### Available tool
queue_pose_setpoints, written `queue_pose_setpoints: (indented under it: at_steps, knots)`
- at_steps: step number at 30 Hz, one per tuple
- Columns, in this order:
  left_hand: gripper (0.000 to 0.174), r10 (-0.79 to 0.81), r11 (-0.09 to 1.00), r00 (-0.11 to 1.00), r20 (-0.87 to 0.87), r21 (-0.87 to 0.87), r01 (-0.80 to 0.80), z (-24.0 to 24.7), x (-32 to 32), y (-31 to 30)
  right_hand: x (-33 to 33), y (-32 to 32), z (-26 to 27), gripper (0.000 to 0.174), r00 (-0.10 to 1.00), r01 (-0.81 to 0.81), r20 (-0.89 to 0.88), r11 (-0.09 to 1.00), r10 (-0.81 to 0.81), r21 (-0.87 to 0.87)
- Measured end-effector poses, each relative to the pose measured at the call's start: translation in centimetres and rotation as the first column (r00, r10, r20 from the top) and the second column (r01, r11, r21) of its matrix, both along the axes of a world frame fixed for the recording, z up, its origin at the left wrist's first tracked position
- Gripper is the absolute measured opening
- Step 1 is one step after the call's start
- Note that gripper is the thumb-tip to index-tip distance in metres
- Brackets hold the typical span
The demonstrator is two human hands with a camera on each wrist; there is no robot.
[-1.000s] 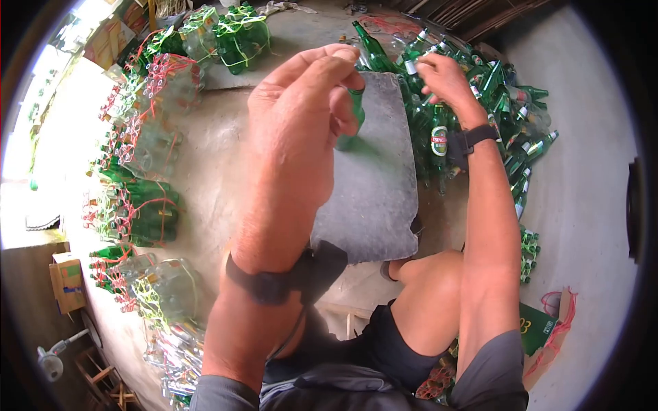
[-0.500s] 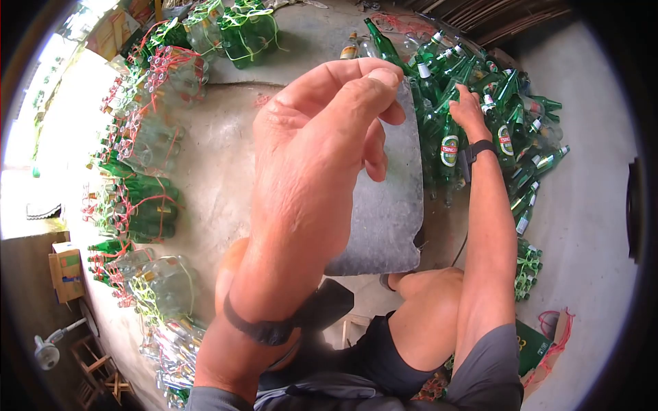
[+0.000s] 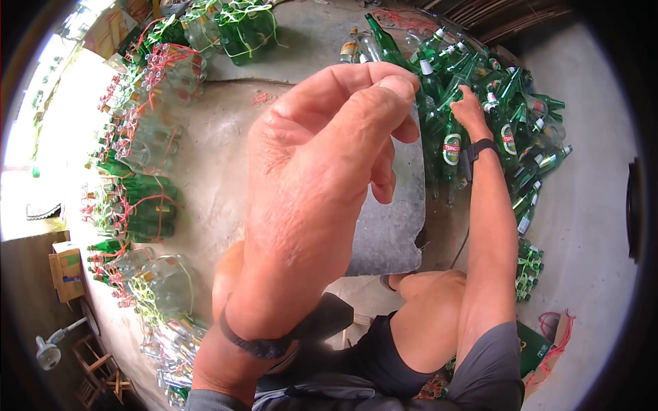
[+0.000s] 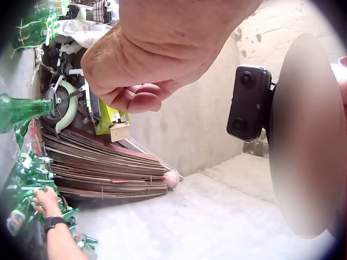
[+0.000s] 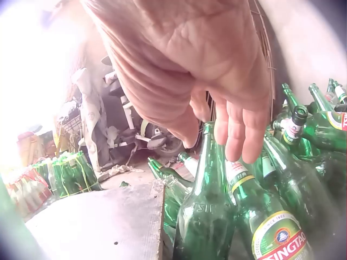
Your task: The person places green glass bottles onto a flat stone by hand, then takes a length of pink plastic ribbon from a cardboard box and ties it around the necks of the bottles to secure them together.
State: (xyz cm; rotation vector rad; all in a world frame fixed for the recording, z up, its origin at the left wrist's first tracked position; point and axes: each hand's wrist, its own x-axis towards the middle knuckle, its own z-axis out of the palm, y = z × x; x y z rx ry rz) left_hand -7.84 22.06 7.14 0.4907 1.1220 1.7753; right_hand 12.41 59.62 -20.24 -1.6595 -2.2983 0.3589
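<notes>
My left hand point(image 3: 308, 171) is raised over the grey slab point(image 3: 391, 233), thumb tip against the curled index finger; nothing shows in its grasp. The left wrist view also shows this hand point(image 4: 157, 54) curled, away from a green bottle neck point(image 4: 27, 111). Over the heap of green bottles at the slab's right is my right hand point(image 3: 471, 115). In the right wrist view, the mouth of a green bottle point(image 5: 203, 216) stands between the thumb and straight fingers of that hand point(image 5: 195, 70); whether they touch it is unclear. A labelled bottle point(image 5: 279, 235) leans beside it.
Tied bundles of bottles point(image 3: 147, 205) line the left side, with more point(image 3: 250, 31) at the back. Stacked thin sticks or sheets point(image 4: 108, 168) lie beyond the heap. A pale wall point(image 3: 582, 205) stands at the right.
The green bottle seen by my left hand at the slab earlier no longer shows. That hand looks larger and nearer the camera. My right hand has moved right and lower over the heap.
</notes>
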Motion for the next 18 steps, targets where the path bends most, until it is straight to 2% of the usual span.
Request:
queue_pose_setpoints:
  at_steps: [2,4,8,10,13,17,18]
  knots:
    - [0.022,0.003,1.0,1.0,0.005,0.005,-0.003,-0.1,0.0,0.0,0.1,-0.7,1.0,0.064,0.999,-0.035,-0.018,0.998,0.034,-0.06]
    - [0.022,0.008,1.0,1.0,-0.01,0.027,-0.008,-0.2,0.0,0.1,-0.1,-1.5,2.3,0.058,0.997,-0.031,-0.073,0.98,0.017,-0.196]
    - [0.022,0.016,1.0,1.0,0.003,0.0,-0.016,0.0,0.2,0.2,-0.5,-1.7,2.0,0.051,0.998,0.021,-0.056,0.995,-0.027,-0.101]
    - [0.022,0.012,1.0,1.0,-0.004,0.009,-0.012,0.0,0.3,0.1,-0.6,-1.7,1.8,0.04,0.996,-0.036,-0.073,0.989,0.047,0.142]
    - [0.022,0.017,0.999,1.0,-0.012,-0.028,-0.017,0.4,0.4,0.1,-0.4,-2.0,2.9,0.033,0.995,-0.005,-0.095,0.993,0.016,0.118]
    - [0.022,0.006,1.0,1.0,-0.014,-0.007,-0.006,0.2,0.4,0.2,0.1,-2.8,4.6,0.035,0.997,0.004,-0.073,0.997,0.002,0.082]
    - [0.022,0.001,1.0,1.0,-0.016,-0.007,-0.001,0.2,0.4,0.1,0.3,-3.0,4.8,0.036,0.992,0.036,-0.123,0.999,-0.038,-0.021]
